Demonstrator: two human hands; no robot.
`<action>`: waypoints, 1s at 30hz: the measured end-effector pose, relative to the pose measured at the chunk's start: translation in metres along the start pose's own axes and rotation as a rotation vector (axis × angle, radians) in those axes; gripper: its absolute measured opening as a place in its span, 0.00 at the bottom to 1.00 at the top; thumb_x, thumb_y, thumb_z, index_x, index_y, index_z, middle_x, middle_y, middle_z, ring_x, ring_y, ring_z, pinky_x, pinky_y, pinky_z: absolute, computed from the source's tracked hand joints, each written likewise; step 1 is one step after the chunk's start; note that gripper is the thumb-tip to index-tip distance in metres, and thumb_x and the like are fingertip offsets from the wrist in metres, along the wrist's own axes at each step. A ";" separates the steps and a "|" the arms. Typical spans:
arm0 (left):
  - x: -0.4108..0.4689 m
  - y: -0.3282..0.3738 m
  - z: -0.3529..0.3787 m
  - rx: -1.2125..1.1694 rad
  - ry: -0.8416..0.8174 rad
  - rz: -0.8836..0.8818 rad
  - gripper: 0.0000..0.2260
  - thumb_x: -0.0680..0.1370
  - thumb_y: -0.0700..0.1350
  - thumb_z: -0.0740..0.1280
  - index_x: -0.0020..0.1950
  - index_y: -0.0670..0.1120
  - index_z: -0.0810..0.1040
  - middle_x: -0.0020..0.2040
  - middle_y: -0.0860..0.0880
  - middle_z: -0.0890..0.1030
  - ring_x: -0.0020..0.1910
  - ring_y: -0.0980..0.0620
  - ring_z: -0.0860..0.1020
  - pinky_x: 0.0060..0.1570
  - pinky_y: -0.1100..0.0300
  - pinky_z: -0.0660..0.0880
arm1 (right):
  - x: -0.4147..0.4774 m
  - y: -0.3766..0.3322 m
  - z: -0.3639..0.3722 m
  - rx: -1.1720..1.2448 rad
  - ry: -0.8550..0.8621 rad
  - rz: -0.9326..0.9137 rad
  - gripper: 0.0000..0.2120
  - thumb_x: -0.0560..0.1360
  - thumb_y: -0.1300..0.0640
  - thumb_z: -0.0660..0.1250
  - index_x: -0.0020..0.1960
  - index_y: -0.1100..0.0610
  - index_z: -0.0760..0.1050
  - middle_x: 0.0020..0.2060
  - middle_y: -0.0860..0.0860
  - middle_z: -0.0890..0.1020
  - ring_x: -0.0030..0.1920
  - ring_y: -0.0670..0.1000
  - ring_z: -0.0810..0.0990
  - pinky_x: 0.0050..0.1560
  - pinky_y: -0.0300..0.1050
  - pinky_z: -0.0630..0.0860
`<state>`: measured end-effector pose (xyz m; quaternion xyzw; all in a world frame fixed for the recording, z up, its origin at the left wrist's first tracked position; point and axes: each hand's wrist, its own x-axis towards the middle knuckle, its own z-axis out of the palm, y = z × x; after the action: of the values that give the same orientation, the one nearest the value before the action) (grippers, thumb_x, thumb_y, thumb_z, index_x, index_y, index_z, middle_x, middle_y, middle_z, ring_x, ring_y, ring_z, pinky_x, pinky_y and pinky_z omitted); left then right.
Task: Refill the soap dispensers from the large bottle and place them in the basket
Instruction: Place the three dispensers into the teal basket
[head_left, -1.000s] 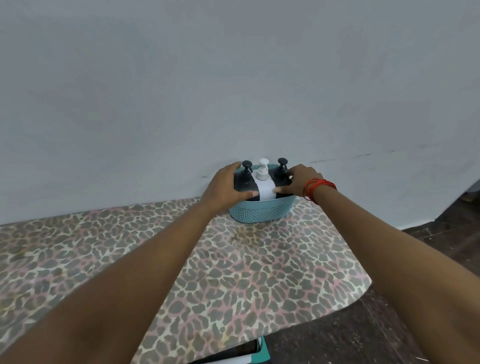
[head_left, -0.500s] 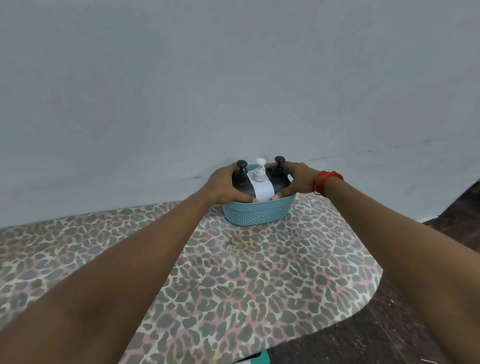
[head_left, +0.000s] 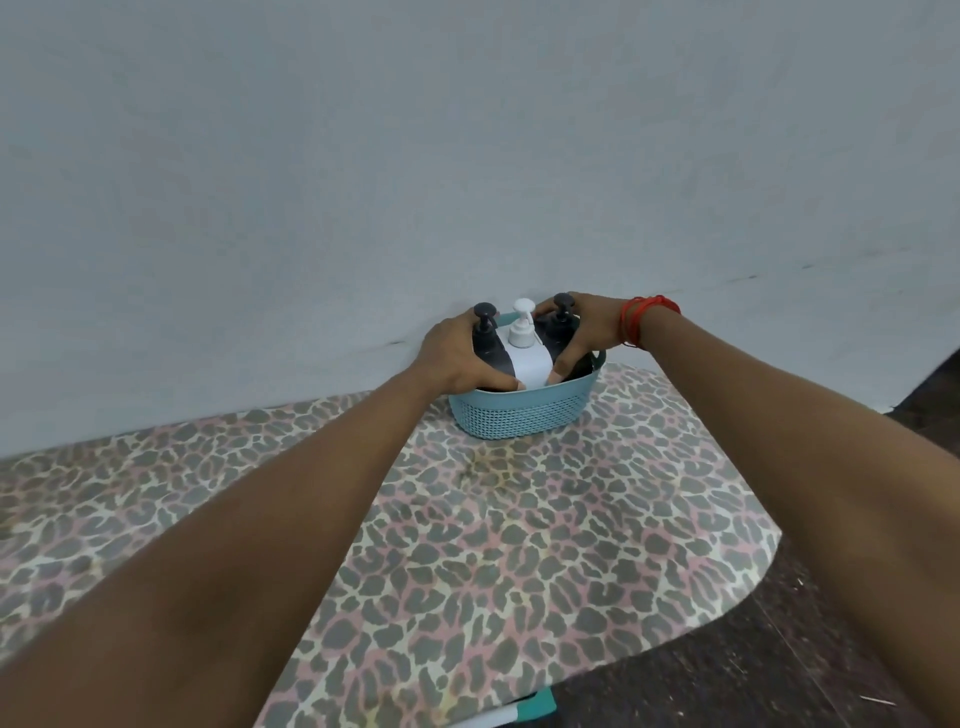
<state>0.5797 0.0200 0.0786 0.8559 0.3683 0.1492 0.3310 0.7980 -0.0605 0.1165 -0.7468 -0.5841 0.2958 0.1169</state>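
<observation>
A teal perforated basket (head_left: 522, 413) stands at the far edge of the table, close to the wall. Inside it three pump dispensers stand upright: a black one (head_left: 488, 353) on the left, a white one (head_left: 525, 353) in the middle, a black one (head_left: 561, 325) on the right. My left hand (head_left: 454, 358) wraps around the left black dispenser. My right hand (head_left: 589, 330) wraps around the right black dispenser, fingers down inside the basket. The large bottle is not visible.
The table (head_left: 493, 545) wears a leopard-print cloth and ends in a rounded corner at the right. A grey wall (head_left: 467, 156) rises directly behind the basket. Dark floor (head_left: 831, 649) lies right of the table. A teal and white object (head_left: 530, 709) pokes out below the table's front edge.
Both hands have stayed on the outer dispensers in the basket, and my right hand has slid further over the right one. The view has shifted slightly.
</observation>
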 end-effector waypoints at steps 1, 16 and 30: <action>0.002 -0.001 0.000 -0.007 0.001 0.003 0.48 0.59 0.55 0.86 0.75 0.51 0.70 0.67 0.51 0.78 0.66 0.49 0.76 0.67 0.51 0.75 | 0.003 0.000 -0.001 -0.006 -0.011 -0.003 0.44 0.51 0.45 0.86 0.65 0.39 0.73 0.63 0.41 0.76 0.64 0.49 0.75 0.69 0.52 0.72; 0.012 -0.009 -0.002 0.011 -0.046 0.016 0.43 0.64 0.51 0.85 0.75 0.52 0.69 0.62 0.55 0.75 0.60 0.53 0.74 0.62 0.58 0.72 | 0.013 0.000 -0.002 -0.026 -0.043 0.016 0.41 0.55 0.50 0.86 0.63 0.38 0.71 0.65 0.44 0.74 0.65 0.51 0.73 0.67 0.50 0.72; -0.038 0.005 -0.034 0.012 -0.030 0.037 0.60 0.62 0.58 0.85 0.84 0.45 0.54 0.83 0.46 0.61 0.81 0.45 0.61 0.78 0.46 0.61 | -0.081 -0.012 0.065 0.394 0.922 0.145 0.38 0.68 0.52 0.79 0.73 0.57 0.67 0.68 0.54 0.72 0.66 0.57 0.74 0.66 0.58 0.73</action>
<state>0.5393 0.0048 0.1066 0.8666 0.3484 0.1403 0.3285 0.7388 -0.1445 0.0954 -0.8020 -0.3516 0.0475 0.4805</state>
